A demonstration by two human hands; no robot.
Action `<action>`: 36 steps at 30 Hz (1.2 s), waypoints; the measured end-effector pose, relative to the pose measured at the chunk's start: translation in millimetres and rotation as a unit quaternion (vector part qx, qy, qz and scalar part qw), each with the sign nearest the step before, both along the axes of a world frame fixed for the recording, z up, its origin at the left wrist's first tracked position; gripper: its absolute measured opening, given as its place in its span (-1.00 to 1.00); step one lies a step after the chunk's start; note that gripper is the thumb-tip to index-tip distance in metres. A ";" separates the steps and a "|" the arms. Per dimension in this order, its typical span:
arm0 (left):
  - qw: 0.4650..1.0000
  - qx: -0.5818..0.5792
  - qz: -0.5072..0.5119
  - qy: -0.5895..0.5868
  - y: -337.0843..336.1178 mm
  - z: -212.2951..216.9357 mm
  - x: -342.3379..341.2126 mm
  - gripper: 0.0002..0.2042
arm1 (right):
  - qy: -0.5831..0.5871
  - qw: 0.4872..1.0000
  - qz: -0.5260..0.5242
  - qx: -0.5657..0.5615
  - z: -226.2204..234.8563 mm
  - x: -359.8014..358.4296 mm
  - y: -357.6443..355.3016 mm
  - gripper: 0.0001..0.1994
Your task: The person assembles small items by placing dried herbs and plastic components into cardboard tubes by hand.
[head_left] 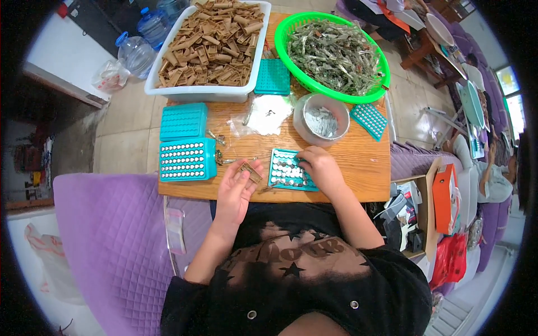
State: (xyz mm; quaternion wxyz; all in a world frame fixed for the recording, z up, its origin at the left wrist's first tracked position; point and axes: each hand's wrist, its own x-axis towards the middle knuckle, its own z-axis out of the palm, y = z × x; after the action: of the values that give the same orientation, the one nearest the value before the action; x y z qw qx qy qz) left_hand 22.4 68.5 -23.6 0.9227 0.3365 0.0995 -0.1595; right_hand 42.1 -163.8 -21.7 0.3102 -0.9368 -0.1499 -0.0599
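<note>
My left hand (231,197) holds a small brown plastic casing (252,173) between thumb and fingers, its hollow side showing. Over the right end of a shallow teal tray (307,187), my right hand (324,169) has its fingers bent together and pointing down. What those fingertips pinch, if anything, is hidden. Several small round silver pieces (287,169) lie in loose rows in this tray. Some dark, thin small parts (271,186) rest by its lower left corner.
At the back stand a white tub (251,93) of brown casings and a green basket (284,51) of wrapped strips. Nearer are a whitish bowl (301,132), a teal block (188,173) with silver pieces in rows, other teal trays (184,120) and a white sheet (269,115).
</note>
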 end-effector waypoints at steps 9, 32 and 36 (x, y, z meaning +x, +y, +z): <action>1.000 0.007 0.002 0.016 0.9 -0.4 0.2 -0.73 | 0.041 0.998 0.041 -0.022 4.0 5.4 -9.4 -0.88; 1.000 0.006 -0.018 0.008 -2.9 -0.4 -0.5 -0.74 | 0.093 0.991 0.090 0.045 5.4 9.7 -14.9 -0.87; 0.999 0.014 -0.022 0.021 -3.4 0.4 -0.8 -0.74 | 0.074 0.993 0.093 0.023 0.4 9.0 -15.9 -0.88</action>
State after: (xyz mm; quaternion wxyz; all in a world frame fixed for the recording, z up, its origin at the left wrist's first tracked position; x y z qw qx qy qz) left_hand 21.6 65.1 -23.2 0.9119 0.3482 0.1133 -0.1852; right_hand 51.1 -179.7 -21.4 0.3463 -0.9132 -0.2120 0.0352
